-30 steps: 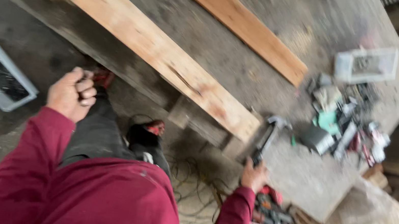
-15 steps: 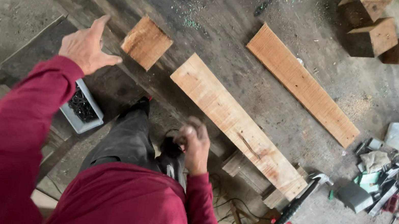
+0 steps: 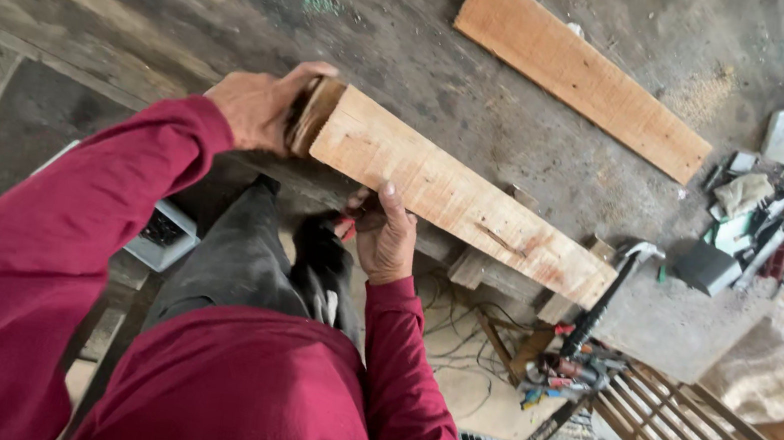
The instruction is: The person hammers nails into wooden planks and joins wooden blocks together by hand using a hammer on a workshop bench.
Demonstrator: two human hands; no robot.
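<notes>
- A grey plastic crate [image 3: 163, 232] of dark small parts sits low, below and left of the left hand, partly hidden by the dark red sleeve.
- The left hand [image 3: 260, 107] is curled over a small square block of pale wood [image 3: 310, 113], fingers wrapped over its top, pressing it against the near end of the long pale wooden plank [image 3: 460, 199].
- That plank lies on the dark, worn wooden surface [image 3: 138, 5], running from the left hand away to the right.
- The right hand [image 3: 384, 239] is below the plank's near edge, thumb raised and touching it, fingers bent; whether it grips anything I cannot tell.
- A second, redder board [image 3: 583, 69] lies well beyond both hands.
- A black-handled claw hammer [image 3: 609, 294] lies right of the right hand, at the plank's far end.
- Scattered tools and scraps [image 3: 765, 224] lie farthest right.
</notes>
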